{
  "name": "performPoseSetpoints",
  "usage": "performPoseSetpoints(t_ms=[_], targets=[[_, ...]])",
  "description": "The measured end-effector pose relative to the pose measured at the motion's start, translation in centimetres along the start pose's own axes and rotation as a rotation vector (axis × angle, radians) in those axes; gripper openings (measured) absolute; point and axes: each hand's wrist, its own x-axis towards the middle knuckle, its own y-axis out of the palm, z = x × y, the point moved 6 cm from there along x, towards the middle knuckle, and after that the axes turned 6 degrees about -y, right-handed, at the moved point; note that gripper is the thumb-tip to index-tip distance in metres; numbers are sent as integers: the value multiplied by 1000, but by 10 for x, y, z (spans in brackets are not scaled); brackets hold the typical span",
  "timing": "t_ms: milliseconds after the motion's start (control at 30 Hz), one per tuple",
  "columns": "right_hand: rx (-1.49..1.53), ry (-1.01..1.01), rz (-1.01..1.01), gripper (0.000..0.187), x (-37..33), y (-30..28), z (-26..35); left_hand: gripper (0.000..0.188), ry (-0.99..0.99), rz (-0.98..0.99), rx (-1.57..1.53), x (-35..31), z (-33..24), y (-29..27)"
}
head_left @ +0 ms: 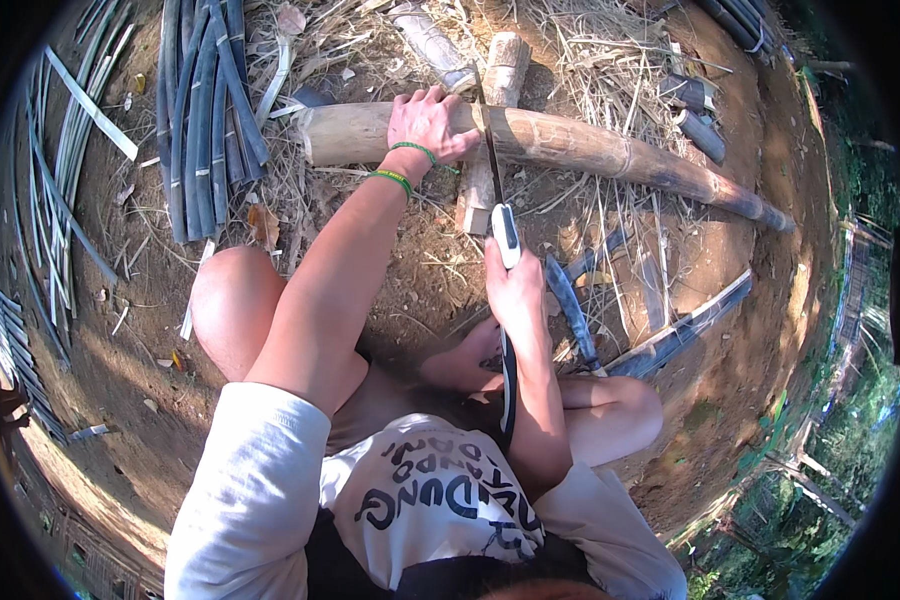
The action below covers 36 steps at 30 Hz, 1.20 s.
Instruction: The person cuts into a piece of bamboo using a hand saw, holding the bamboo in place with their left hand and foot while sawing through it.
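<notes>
A thick tan bamboo pole point(570, 140) lies crosswise in front of me, over a shorter log point(478, 190). My left hand point(430, 128) grips the pole from above near its left end, the thumb pointing toward the saw blade. In my right hand point(518, 295) is a hand saw point(506, 232) with a white and black handle, part of which shows below along my forearm. The thin dark blade crosses the pole just right of my left hand. How deep it sits in the pole I cannot tell.
Dark bamboo strips point(200, 120) lie at the far left, with paler strips point(65, 190) beyond them. A long dark blade-like tool point(570, 310) and a split bamboo piece point(685, 325) lie right of my right hand. Dry shavings point(590, 50) cover the ground behind the pole.
</notes>
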Motion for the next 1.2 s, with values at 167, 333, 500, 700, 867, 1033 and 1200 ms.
performPoseSetpoints(t_ms=[167, 333, 500, 700, 867, 1033, 1200], targets=[[99, -128, -28, 48, 80, 7, 8, 74, 32, 28, -42, 6, -29, -1], [144, 28, 72, 50, 96, 23, 19, 91, 155, -6, 60, 3, -3, -1], [101, 13, 37, 52, 105, 15, 22, 104, 160, 12, 265, 1, -13, 0], [-33, -59, -58, 48, 14, 0, -1, 99, 139, 125, 236, 2, -6, -2], [33, 19, -13, 47, 76, 12, 7, 101, 151, 124, 223, 7, -18, -3], [32, 11, 24, 48, 62, 11, 17, 103, 139, 211, 199, 16, -5, 0], [7, -79, -30, 45, 14, 5, -8, 103, 134, 107, 214, 4, -2, 0]])
